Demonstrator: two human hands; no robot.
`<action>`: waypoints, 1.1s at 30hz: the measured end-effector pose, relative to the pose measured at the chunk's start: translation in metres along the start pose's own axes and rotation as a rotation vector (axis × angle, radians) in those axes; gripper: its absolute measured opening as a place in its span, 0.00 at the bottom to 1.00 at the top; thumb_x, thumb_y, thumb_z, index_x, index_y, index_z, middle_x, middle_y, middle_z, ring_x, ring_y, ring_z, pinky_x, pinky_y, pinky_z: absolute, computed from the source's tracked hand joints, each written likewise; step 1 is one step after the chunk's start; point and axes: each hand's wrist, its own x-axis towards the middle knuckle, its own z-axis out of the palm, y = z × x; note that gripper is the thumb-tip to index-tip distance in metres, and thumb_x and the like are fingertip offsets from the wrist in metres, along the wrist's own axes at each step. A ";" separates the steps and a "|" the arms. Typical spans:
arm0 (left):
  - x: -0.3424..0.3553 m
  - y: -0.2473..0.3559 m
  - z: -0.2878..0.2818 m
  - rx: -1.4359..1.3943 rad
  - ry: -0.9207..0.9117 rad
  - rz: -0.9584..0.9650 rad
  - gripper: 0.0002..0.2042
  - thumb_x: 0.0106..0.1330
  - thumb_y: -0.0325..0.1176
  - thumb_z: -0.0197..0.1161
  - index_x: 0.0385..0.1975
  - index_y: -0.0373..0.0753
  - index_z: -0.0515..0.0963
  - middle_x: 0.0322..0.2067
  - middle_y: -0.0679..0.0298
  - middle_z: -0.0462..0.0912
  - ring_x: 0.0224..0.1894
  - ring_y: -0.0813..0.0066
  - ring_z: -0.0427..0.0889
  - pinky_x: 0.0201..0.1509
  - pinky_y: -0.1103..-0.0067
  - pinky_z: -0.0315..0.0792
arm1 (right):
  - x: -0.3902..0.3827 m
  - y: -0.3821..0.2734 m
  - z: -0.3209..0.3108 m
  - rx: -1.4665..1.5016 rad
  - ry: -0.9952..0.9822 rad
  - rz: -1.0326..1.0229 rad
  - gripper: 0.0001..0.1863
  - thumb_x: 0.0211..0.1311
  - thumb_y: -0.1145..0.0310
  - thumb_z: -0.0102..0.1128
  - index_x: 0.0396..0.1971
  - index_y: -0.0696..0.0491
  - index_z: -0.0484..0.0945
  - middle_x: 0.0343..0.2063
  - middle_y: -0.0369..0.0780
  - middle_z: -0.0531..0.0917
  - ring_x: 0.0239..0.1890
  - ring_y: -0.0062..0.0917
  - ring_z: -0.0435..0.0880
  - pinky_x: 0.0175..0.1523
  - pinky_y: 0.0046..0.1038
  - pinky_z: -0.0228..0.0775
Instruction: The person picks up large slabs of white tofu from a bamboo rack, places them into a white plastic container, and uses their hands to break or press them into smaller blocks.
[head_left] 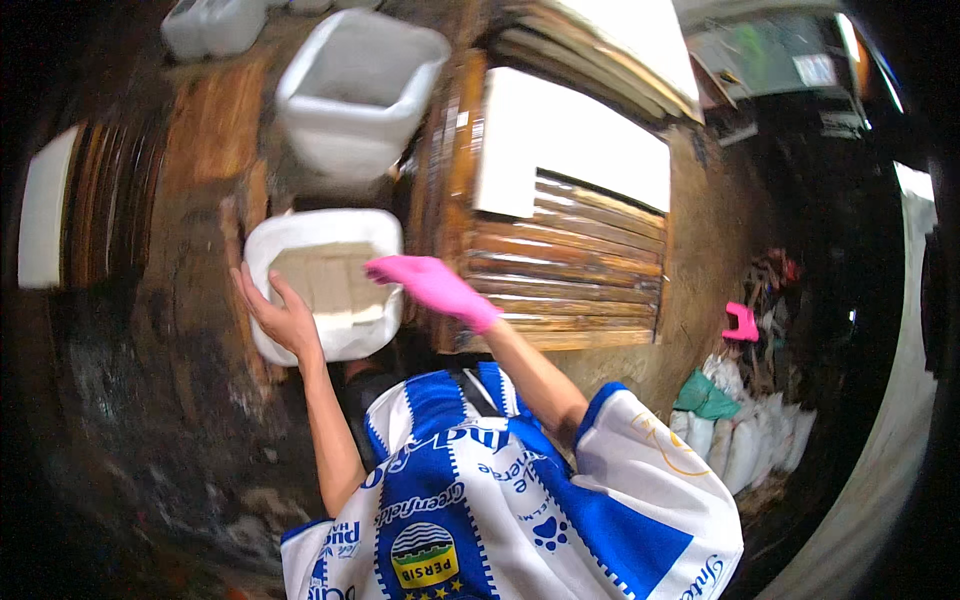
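A square white plastic container (pixel 355 330) with rounded corners sits low in front of me, a flat beige layer (pixel 315 285) inside, whether liquid or solid I cannot tell. My bare left hand (pixel 280 315) grips its left side, fingers along the outside and thumb by the rim. My right hand (pixel 435 290), in a pink glove, reaches over the right rim with its fingers closed and tips over the beige layer; what they hold, if anything, is hidden.
A larger translucent tub (pixel 350 140) stands beyond. To the right are wet wooden slats (pixel 565 290) with white boards (pixel 580 120) on top. Further right lie white sacks (pixel 760 440) and a small pink stool (pixel 740 322). More slats (pixel 110 200) stand left, jugs (pixel 210 25) behind.
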 end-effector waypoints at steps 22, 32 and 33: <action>-0.164 0.027 -0.043 -0.160 0.043 -0.131 0.16 0.71 0.27 0.52 0.57 0.30 0.71 0.62 0.52 0.69 0.59 0.63 0.72 0.62 0.72 0.65 | -0.129 0.174 -0.579 0.453 0.872 -0.447 0.27 0.71 0.57 0.35 0.56 0.62 0.71 0.52 0.48 0.78 0.52 0.33 0.79 0.51 0.34 0.71; -0.169 0.044 -0.040 -0.146 -0.033 -0.112 0.14 0.70 0.25 0.52 0.53 0.31 0.74 0.64 0.52 0.67 0.60 0.64 0.71 0.61 0.73 0.66 | -0.099 0.175 -0.577 1.026 -0.062 -0.514 0.26 0.70 0.52 0.40 0.54 0.57 0.71 0.50 0.43 0.80 0.50 0.38 0.80 0.58 0.40 0.70; -0.168 0.039 -0.024 -0.174 -0.055 -0.102 0.15 0.70 0.26 0.52 0.54 0.32 0.74 0.64 0.52 0.67 0.60 0.65 0.72 0.60 0.73 0.67 | -0.105 0.189 -0.594 1.037 -0.208 -0.692 0.25 0.69 0.52 0.42 0.52 0.57 0.73 0.48 0.43 0.81 0.48 0.36 0.81 0.56 0.40 0.72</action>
